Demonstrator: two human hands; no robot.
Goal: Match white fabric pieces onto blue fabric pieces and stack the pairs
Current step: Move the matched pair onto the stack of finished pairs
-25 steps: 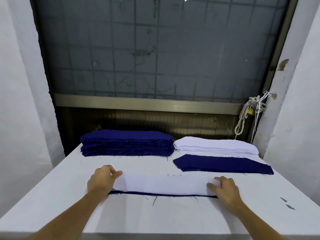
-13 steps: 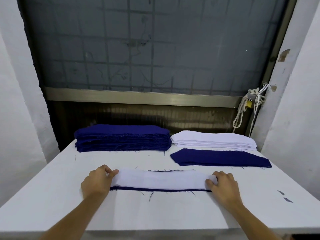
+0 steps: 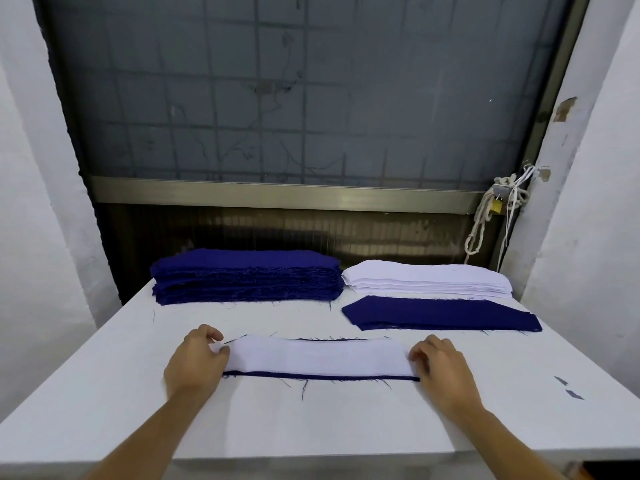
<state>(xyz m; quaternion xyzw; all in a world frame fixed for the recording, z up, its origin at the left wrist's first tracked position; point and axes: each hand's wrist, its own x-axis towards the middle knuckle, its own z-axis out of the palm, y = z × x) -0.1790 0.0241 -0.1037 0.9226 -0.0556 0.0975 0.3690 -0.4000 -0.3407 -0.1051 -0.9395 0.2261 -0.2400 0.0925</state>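
Two hands [image 3: 195, 365] [image 3: 445, 372], two thick fabric stacks [image 3: 247, 275] [image 3: 426, 280]

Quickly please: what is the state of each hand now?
Left hand: pinches the left end of the white piece.
Right hand: curled fingers hold its right end.

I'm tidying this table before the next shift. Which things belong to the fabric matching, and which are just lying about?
Job: white piece, blue piece under it, blue stack, white stack, flat blue pile, left hand, right hand.
Lying about: rope, padlock, dark scraps.
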